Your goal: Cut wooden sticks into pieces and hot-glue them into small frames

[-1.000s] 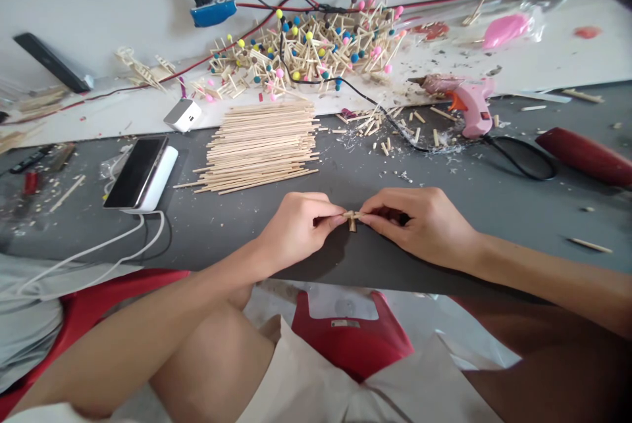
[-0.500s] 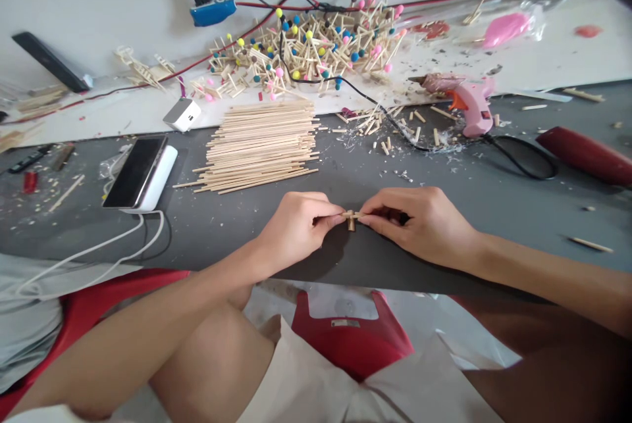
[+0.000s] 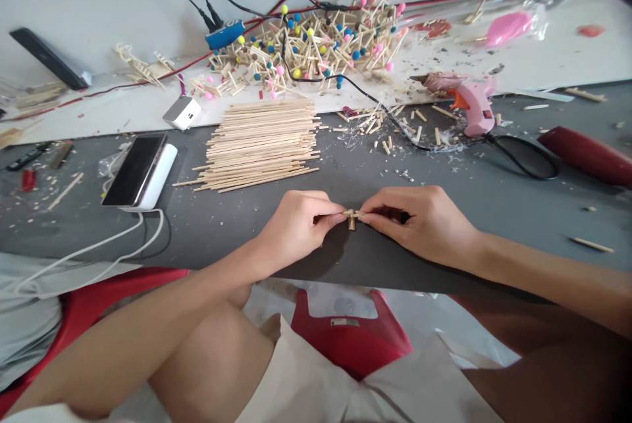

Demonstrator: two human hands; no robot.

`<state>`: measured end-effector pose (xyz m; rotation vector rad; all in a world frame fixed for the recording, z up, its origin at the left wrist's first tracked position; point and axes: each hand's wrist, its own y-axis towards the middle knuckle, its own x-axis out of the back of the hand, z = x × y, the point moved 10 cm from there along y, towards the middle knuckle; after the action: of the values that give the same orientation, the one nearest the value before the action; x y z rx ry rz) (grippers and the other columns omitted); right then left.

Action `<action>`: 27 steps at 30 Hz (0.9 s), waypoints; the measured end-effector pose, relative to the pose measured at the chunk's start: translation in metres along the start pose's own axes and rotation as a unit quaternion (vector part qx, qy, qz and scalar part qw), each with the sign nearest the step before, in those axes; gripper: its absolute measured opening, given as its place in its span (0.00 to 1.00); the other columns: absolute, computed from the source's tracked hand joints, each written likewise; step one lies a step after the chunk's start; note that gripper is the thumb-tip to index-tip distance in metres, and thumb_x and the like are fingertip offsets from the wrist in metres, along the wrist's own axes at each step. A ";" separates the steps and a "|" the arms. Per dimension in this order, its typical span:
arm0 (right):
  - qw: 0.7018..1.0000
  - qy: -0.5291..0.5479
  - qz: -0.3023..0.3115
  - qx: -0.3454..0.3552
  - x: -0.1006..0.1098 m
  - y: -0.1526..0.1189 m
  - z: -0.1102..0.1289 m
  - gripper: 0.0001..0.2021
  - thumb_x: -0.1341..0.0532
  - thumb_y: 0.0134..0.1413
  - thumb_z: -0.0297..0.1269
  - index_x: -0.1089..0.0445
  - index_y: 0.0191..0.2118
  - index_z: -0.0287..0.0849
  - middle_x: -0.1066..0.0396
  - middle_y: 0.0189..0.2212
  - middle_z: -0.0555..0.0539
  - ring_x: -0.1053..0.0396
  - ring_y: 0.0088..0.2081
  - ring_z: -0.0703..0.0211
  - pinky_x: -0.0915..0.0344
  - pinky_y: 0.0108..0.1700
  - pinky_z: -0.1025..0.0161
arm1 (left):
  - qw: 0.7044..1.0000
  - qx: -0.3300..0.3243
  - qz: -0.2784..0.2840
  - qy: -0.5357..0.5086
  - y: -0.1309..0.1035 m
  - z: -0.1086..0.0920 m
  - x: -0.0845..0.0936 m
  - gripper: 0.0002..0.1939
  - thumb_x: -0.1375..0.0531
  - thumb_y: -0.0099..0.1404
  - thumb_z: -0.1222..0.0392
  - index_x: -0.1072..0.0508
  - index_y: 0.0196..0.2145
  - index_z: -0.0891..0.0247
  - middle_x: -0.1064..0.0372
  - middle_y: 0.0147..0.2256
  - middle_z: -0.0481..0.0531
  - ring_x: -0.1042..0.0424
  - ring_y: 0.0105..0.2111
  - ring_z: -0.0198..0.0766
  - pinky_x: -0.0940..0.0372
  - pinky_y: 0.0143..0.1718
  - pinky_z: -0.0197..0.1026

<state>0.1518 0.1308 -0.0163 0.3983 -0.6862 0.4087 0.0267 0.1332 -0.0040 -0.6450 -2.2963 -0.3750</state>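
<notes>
A small wooden stick piece (image 3: pixel 352 219) with a short crosspiece and a stubby part pointing down sits between my hands, near the front edge of the grey table. My left hand (image 3: pixel 307 229) pinches its left end between thumb and forefinger. The right end is pinched the same way by my right hand (image 3: pixel 419 219). Behind my left hand lies a stack of long thin sticks (image 3: pixel 261 143). Short cut stick pieces (image 3: pixel 372 122) are scattered behind my hands.
Stick figures with coloured balls (image 3: pixel 316 48) are heaped at the back, beside a blue connector (image 3: pixel 225 35). A pink glue gun (image 3: pixel 478 104) with a black cable lies right. Left are a phone (image 3: pixel 135 172), a white box (image 3: pixel 182 112) and white cables.
The blue connector at the back has shifted to the right and down, towards the heap. My hands and the small wooden piece have hardly moved.
</notes>
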 end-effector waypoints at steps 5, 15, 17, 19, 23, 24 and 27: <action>1.000 0.002 0.003 -0.011 0.001 0.001 -0.001 0.06 0.38 0.60 0.36 0.24 0.34 0.45 0.24 0.28 0.52 0.31 0.26 0.66 0.38 0.29 0.67 | 1.000 0.014 0.001 -0.015 0.000 0.003 0.000 0.09 0.39 0.66 0.67 0.18 0.34 0.62 0.29 0.26 0.48 0.32 0.23 0.28 0.41 0.25 0.31; 0.999 0.014 0.007 -0.034 -0.001 0.000 -0.005 0.05 0.37 0.59 0.37 0.23 0.34 0.46 0.24 0.27 0.52 0.31 0.26 0.64 0.37 0.29 0.67 | 1.000 0.012 -0.003 -0.016 0.000 0.003 0.000 0.08 0.39 0.66 0.67 0.19 0.32 0.63 0.30 0.25 0.48 0.32 0.23 0.29 0.41 0.24 0.31; 0.999 0.015 0.007 -0.034 -0.001 0.000 -0.005 0.05 0.37 0.59 0.37 0.23 0.34 0.46 0.24 0.27 0.52 0.31 0.26 0.65 0.37 0.29 0.67 | 1.000 0.009 -0.003 -0.014 0.000 0.003 0.000 0.08 0.39 0.66 0.67 0.19 0.32 0.63 0.30 0.25 0.48 0.33 0.23 0.29 0.41 0.25 0.31; 0.999 0.016 0.007 -0.033 -0.001 0.000 -0.005 0.06 0.37 0.59 0.37 0.23 0.33 0.46 0.24 0.27 0.52 0.31 0.26 0.65 0.37 0.29 0.68 | 1.000 0.009 -0.002 -0.013 0.000 0.003 0.000 0.08 0.39 0.66 0.67 0.19 0.32 0.63 0.30 0.25 0.48 0.33 0.23 0.29 0.41 0.25 0.31; 1.000 0.015 0.003 -0.028 0.000 0.001 -0.003 0.06 0.37 0.59 0.37 0.23 0.33 0.46 0.24 0.27 0.52 0.31 0.26 0.66 0.37 0.29 0.68 | 1.000 0.012 0.000 -0.012 0.000 0.003 0.000 0.08 0.39 0.66 0.67 0.19 0.33 0.63 0.30 0.25 0.48 0.33 0.23 0.29 0.41 0.24 0.32; 1.000 0.015 0.002 -0.027 0.000 0.001 -0.003 0.06 0.37 0.59 0.37 0.23 0.33 0.46 0.24 0.27 0.52 0.31 0.26 0.66 0.37 0.29 0.68 | 1.000 0.012 0.000 -0.013 0.000 0.003 -0.001 0.08 0.39 0.66 0.66 0.19 0.33 0.63 0.30 0.25 0.48 0.33 0.22 0.28 0.41 0.24 0.32; 1.000 0.017 0.002 -0.026 -0.001 0.002 -0.003 0.06 0.37 0.59 0.37 0.23 0.33 0.46 0.24 0.27 0.52 0.31 0.26 0.66 0.37 0.29 0.68 | 1.000 0.013 0.000 -0.016 0.000 0.004 -0.001 0.08 0.39 0.66 0.65 0.18 0.33 0.63 0.30 0.25 0.48 0.33 0.22 0.28 0.41 0.24 0.32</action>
<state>0.1522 0.1337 -0.0185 0.3410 -0.6637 0.4000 0.0250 0.1345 -0.0075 -0.6416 -2.3279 -0.3381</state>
